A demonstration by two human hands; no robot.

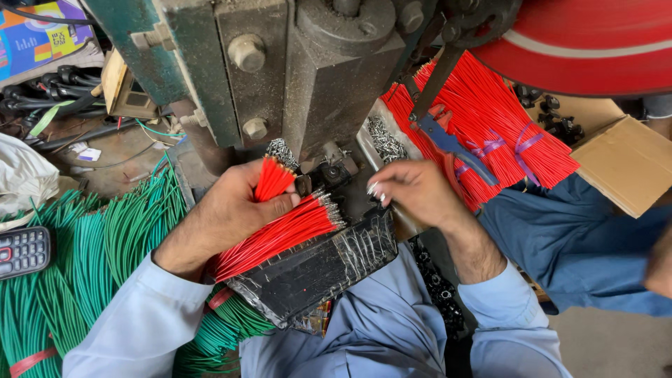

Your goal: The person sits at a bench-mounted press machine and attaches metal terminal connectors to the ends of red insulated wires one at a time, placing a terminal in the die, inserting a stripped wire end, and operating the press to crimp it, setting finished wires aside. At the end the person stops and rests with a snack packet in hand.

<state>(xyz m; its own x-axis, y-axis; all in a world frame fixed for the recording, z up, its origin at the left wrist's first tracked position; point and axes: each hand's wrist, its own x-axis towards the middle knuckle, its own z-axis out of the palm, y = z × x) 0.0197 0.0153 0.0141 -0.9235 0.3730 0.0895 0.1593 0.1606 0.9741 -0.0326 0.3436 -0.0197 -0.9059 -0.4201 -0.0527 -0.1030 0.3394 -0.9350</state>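
My left hand (224, 213) grips a bunch of short red wires (280, 234) with bare metal ends, resting on a black taped tray (315, 269) in front of a dark metal press machine (308, 70). A few of the red wires stick up above my thumb toward the press. My right hand (413, 189) is pinched on something small and silvery at its fingertips, just right of the press die (325, 175). Both hands sit close together under the press head.
Bundles of green wires (84, 259) lie at the left, with a keypad phone (24, 250) on them. A large tied bundle of red wires (490, 126) and a cardboard box (626, 164) sit at the right. Another person's blue sleeve (581, 245) is at right.
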